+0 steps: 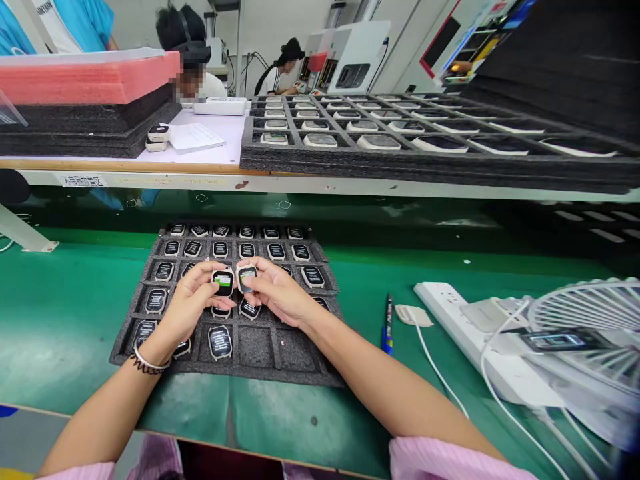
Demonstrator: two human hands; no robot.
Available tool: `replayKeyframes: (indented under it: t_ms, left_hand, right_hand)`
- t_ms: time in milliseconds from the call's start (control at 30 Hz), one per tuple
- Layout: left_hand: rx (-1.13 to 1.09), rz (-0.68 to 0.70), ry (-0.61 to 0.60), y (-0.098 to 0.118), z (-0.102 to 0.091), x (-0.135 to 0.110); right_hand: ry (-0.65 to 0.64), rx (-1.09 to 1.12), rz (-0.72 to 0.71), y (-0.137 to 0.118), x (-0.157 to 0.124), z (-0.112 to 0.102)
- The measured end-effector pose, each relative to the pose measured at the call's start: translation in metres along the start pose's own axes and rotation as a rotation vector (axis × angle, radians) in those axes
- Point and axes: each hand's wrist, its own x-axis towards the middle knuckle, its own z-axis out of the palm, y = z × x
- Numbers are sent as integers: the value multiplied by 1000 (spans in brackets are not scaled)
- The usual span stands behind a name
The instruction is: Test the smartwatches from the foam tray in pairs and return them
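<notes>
Over the dark foam tray [300, 347], each of my hands grips a smartwatch body without a strap. My left hand [193, 300] pinches one smartwatch [223, 281], its lit screen showing a green band. Close beside it, my right hand [277, 290] has a second smartwatch [245, 272], the thumb lying across its screen. Beneath, the tray's compartments hold several more watch bodies with white text on black screens, such as the watch [220, 341] in the front row. A few front-right compartments are bare; my hands and forearms hide others.
A foam tray of watches [310, 160] stands on the raised shelf, beside a stack of black and pink foam [85, 80]. On the green table to the right are a marker [388, 323], a white charging pad [413, 315], a power strip [440, 293] and a fan [590, 313]. People sit beyond.
</notes>
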Motion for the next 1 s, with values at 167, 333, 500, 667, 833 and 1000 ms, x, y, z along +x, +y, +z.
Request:
replayKeyframes:
  t_ms: [167, 333, 500, 667, 833, 1000]
  left_hand:
    - [9, 11, 1, -2, -1, 2]
    - [24, 26, 17, -2, -1, 2]
    - [-3, 22, 18, 1, -1, 2]
    - [40, 30, 35, 0, 1, 2]
    - [61, 29, 53, -1, 1, 2]
    - [49, 22, 39, 0, 1, 1]
  right_hand:
    - [-28, -8, -17, -1, -2, 1]
    - [-40, 14, -11, 0, -1, 0]
    - [-27, 29, 11, -1, -1, -1]
    - [-43, 15, 3, 2, 0, -2]
    - [-74, 23, -20, 4, 0, -3]
    - [-68, 31, -24, 2, 0, -2]
